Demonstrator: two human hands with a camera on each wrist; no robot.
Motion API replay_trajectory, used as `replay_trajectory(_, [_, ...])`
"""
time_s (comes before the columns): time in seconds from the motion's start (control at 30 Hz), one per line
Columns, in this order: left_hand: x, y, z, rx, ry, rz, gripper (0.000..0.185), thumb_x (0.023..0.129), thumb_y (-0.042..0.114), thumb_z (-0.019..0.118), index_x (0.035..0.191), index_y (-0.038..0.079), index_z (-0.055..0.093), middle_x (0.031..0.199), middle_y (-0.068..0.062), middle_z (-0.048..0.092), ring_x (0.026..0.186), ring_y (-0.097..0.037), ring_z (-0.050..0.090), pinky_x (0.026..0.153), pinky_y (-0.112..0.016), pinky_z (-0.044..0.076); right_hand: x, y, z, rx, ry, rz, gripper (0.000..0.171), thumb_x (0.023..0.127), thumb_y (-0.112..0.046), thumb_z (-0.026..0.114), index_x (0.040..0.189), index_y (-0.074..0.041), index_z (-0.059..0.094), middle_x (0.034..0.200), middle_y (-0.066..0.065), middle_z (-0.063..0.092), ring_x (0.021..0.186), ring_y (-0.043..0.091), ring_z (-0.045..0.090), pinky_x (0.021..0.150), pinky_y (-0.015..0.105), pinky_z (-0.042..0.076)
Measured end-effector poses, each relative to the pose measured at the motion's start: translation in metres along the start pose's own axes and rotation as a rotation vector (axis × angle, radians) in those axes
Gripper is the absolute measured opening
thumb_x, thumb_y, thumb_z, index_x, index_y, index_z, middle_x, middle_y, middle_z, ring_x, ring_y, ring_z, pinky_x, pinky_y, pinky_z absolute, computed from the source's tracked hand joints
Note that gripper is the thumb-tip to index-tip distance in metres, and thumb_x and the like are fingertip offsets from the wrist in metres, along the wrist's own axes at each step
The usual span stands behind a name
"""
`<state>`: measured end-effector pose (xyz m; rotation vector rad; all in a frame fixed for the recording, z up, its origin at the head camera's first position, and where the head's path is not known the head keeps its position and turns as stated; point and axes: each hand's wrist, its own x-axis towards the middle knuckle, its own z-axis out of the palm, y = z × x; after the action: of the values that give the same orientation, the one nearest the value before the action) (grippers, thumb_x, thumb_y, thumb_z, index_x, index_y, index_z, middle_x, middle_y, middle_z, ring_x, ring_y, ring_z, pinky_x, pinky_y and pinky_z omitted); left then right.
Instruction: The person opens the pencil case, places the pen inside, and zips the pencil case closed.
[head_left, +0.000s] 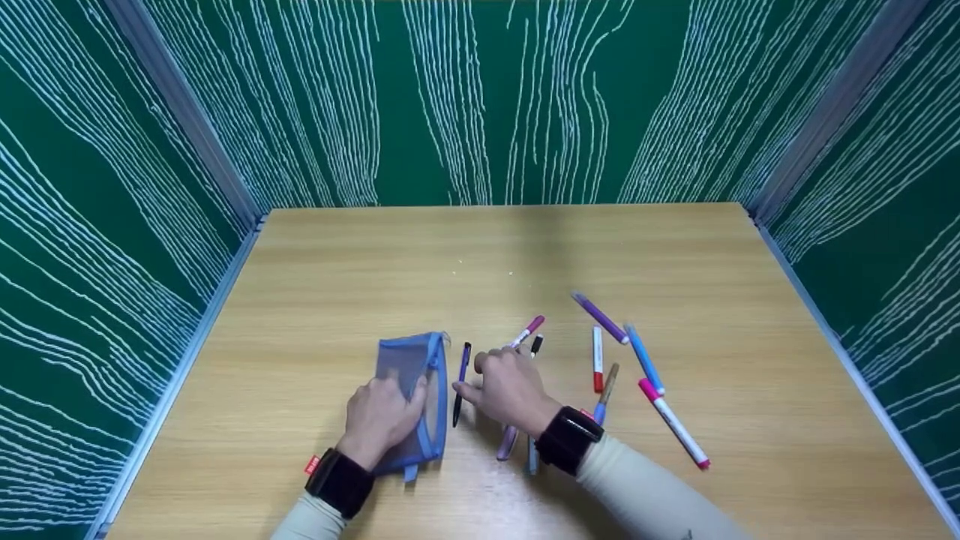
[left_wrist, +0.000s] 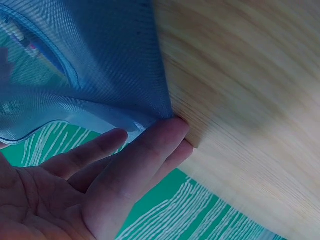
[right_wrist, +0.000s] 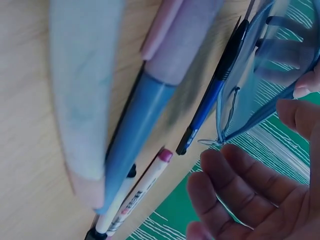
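A blue mesh pouch (head_left: 411,360) lies left of centre on the wooden table (head_left: 337,270). My left hand (head_left: 382,412) holds it, thumb at the zipper edge and fingers (left_wrist: 145,155) against the mesh (left_wrist: 90,60). My right hand (head_left: 504,388) hovers just to the right with fingers (right_wrist: 235,185) loosely bent and holding nothing. Its fingertips are beside a dark blue pen (head_left: 461,375) that lies along the pouch opening (right_wrist: 245,80). The same pen (right_wrist: 215,85) shows in the right wrist view. A pink-tipped marker (head_left: 527,331) and a black-tipped one (head_left: 535,345) poke out past that hand.
Several more markers lie scattered to the right: purple (head_left: 600,317), red and white (head_left: 597,358), light blue (head_left: 645,360), pink and white (head_left: 673,424). Two more (head_left: 508,442) lie under my right wrist. Green patterned walls (head_left: 480,97) enclose the table on three sides.
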<state>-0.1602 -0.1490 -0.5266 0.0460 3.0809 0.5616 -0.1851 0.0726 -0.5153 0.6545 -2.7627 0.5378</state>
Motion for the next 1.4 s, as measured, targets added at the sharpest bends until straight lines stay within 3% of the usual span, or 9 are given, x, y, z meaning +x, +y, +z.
replay_trajectory(0.2, [0.000,0.000,0.000,-0.009,-0.017,-0.010,0.067,0.103,0.055,0.046,0.122,-0.007,0.060,0.085,-0.018,0.064,0.070,-0.029,0.062,0.059,-0.040,0.050,0.006,-0.008,0.006,-0.078,-0.054,0.021,0.045,0.089,-0.052,0.073,0.068,-0.015,0.061,0.065,0.001,0.061,0.066,0.027,0.064,0.079,0.051,0.046])
replay_trajectory(0.47, [0.000,0.000,0.000,-0.004,-0.036,-0.024,0.070,0.103,0.056,0.045,0.129,-0.008,0.058,0.093,-0.021,0.066,0.077,-0.032,0.064,0.063,-0.043,0.051,0.011,-0.013,0.017,-0.117,-0.101,0.077,0.048,0.094,-0.050,0.068,0.062,-0.016,0.055,0.065,0.003,0.061,0.068,0.029,0.063,0.077,0.049,0.046])
replay_trajectory(0.73, [0.000,0.000,0.001,-0.018,0.008,-0.007,0.062,0.101,0.054,0.049,0.119,-0.004,0.063,0.084,-0.018,0.065,0.071,-0.032,0.065,0.059,-0.043,0.052,0.012,-0.016,0.023,-0.218,-0.150,0.106,0.054,0.093,-0.057,0.065,0.061,-0.015,0.054,0.071,0.007,0.067,0.071,0.031,0.065,0.078,0.048,0.047])
replay_trajectory(1.1, [0.000,-0.001,0.002,-0.012,0.015,-0.001,0.061,0.101,0.054,0.049,0.115,-0.004,0.063,0.082,-0.016,0.064,0.070,-0.031,0.064,0.059,-0.043,0.052,0.014,-0.022,0.024,-0.305,-0.285,0.102,0.058,0.088,-0.063,0.068,0.087,-0.005,0.072,0.084,0.011,0.072,0.080,0.031,0.067,0.087,0.047,0.047])
replay_trajectory(1.4, [0.001,0.000,0.001,-0.002,-0.007,-0.015,0.063,0.102,0.055,0.047,0.117,-0.004,0.062,0.086,-0.018,0.065,0.074,-0.032,0.065,0.063,-0.044,0.052,0.017,-0.024,0.023,-0.306,-0.348,0.111,0.052,0.087,-0.057,0.071,0.091,-0.005,0.071,0.083,0.011,0.071,0.080,0.031,0.068,0.089,0.048,0.046])
